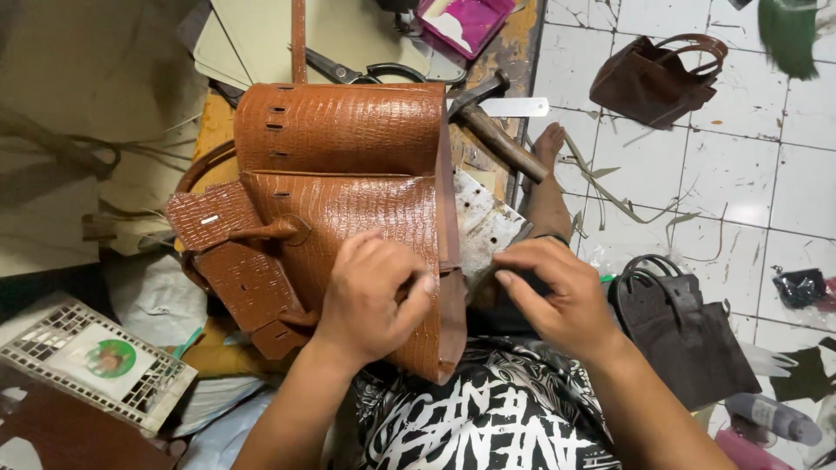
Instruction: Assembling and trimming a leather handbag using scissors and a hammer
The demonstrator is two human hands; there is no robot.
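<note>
A tan crocodile-textured leather handbag (344, 165) lies on my lap and over a low wooden work table (496, 61). My left hand (370, 296) presses on the bag's lower front panel, fingers curled near its right seam. My right hand (557, 296) rests just to the right, fingertips at the bag's side edge and on a worn metal plate (483, 226). The bag's straps and flap (235, 252) hang off to the left.
A hammer (496, 130) and scissors (357, 71) lie on the table behind the bag. A dark brown bag (653, 78) and a black bag (679, 326) sit on the white tiled floor at right. A white perforated tray (91, 361) lies at lower left.
</note>
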